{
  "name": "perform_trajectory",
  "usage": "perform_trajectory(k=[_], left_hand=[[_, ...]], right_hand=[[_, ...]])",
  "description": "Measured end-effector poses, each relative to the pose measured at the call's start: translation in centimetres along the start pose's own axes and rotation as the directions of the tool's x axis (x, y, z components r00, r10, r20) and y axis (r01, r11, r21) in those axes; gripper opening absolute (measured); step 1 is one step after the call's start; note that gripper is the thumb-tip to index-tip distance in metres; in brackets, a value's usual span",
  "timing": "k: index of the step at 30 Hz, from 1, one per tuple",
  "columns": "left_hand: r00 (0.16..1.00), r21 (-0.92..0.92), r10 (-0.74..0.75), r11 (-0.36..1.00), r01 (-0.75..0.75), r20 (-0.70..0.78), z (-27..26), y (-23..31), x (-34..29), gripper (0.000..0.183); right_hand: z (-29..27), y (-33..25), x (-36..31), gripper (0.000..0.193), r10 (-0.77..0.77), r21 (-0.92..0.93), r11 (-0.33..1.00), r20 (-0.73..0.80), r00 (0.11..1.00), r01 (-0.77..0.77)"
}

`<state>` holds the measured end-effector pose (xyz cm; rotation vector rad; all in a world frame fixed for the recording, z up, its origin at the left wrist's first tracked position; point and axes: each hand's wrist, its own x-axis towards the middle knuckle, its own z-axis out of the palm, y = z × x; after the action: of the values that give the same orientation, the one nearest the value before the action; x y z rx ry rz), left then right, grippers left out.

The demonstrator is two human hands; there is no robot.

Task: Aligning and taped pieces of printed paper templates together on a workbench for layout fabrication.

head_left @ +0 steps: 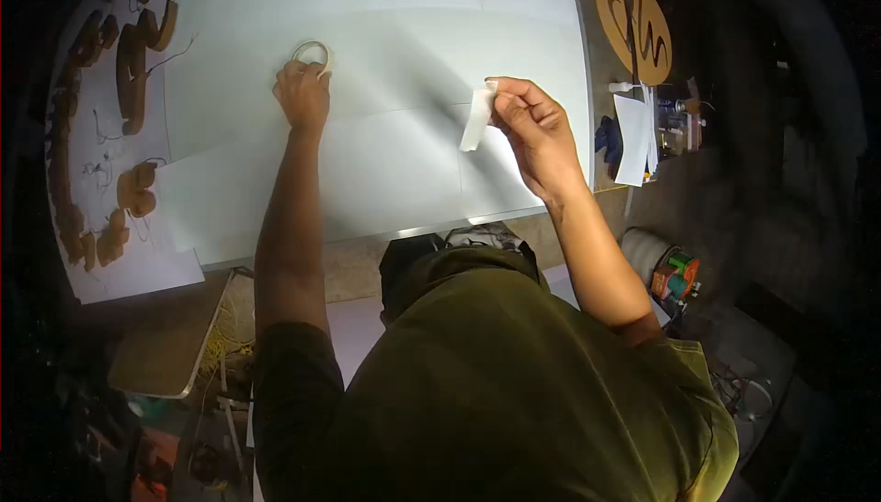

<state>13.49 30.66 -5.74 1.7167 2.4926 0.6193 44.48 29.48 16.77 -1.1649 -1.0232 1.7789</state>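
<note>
My left hand is at the left part of the white tabletop, its fingers closed on a roll of pale tape. The far rim of the roll shows beyond my knuckles, and my hand covers the rest. Over the right part of the table, my right hand pinches a short strip of white tape between thumb and forefinger. The strip hangs down at a slant, apart from the roll.
Brown channel-letter pieces with thin wires lie on a white sheet along the left. Past the table's right edge are a round tan sign, white papers and small bottles. Wire spools stand low at the right.
</note>
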Motion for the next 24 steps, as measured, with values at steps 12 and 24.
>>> perform_trajectory(k=[12, 24], left_hand=[[0.932, -0.923, 0.160, 0.267, 0.276, 0.325, -12.9, 18.9, -8.9, 0.018], [0.991, -0.602, 0.094, 0.798, -0.018, 0.095, -13.9, 21.5, -11.1, 0.009]], right_hand=[[-0.8, 0.1, 0.2, 0.030, 0.026, 0.212, 0.977, 0.063, 0.998, -0.039], [-8.5, -0.2, -1.0, 0.029, -0.457, -0.628, 0.686, 0.022, 0.889, 0.368]])
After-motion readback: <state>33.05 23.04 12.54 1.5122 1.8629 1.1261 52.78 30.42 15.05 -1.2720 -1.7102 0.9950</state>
